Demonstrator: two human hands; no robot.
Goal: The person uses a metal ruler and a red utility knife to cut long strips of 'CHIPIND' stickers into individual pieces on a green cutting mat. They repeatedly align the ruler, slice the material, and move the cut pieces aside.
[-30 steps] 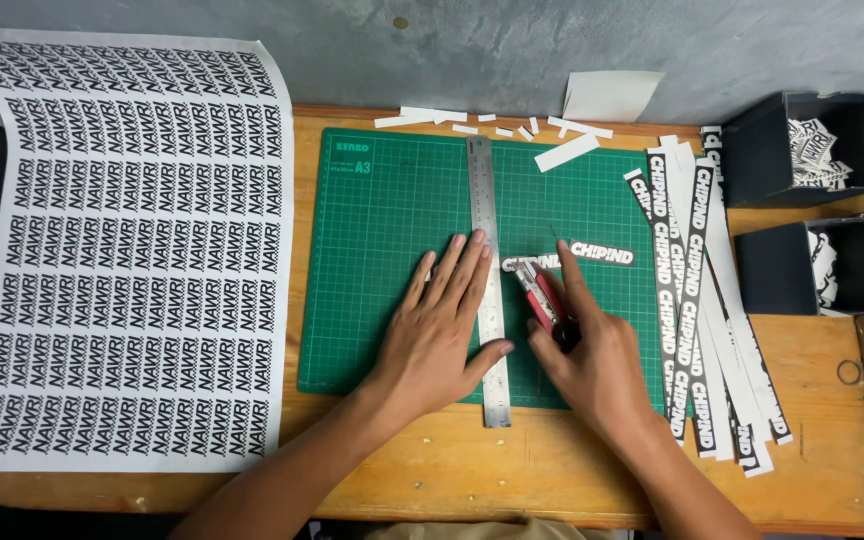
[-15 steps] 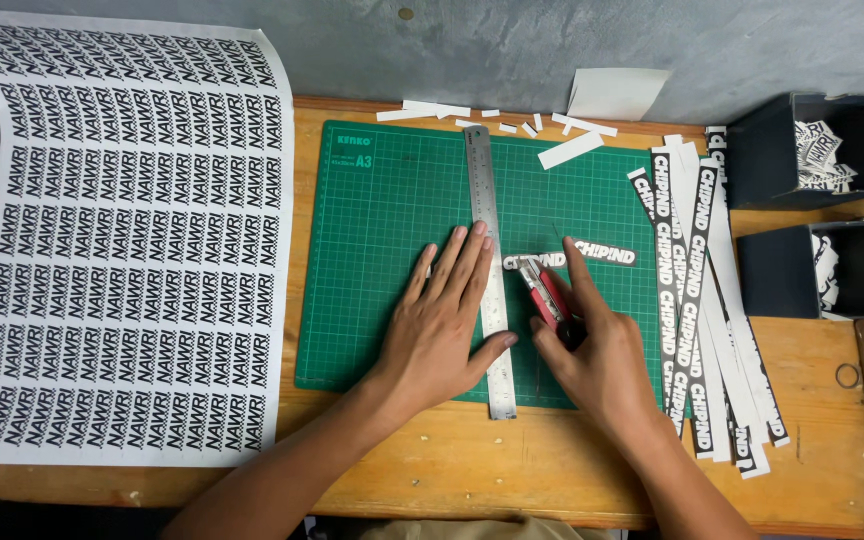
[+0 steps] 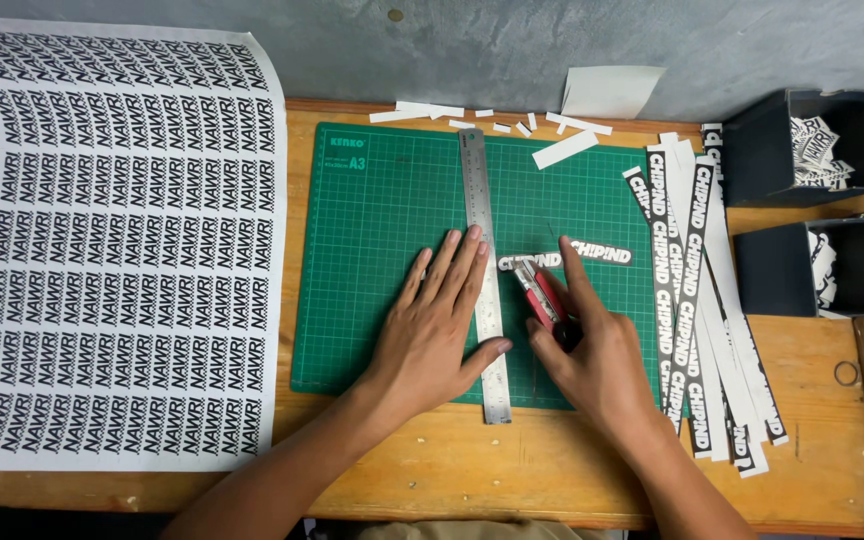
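Right hand (image 3: 597, 365) wrapped tight round the red utility knife (image 3: 542, 295), forefinger out, blade now biting the printed sticker strip (image 3: 564, 257) on the green cutting mat (image 3: 382, 230). Left hand (image 3: 439, 325), fingers spread flat, still pins the steel ruler (image 3: 482, 270); nothing's shifted, cut's underway.

Wooden workbench (image 3: 432, 480) standing against a grey wall (image 3: 512, 50), even light falling across it, dark floor showing below.
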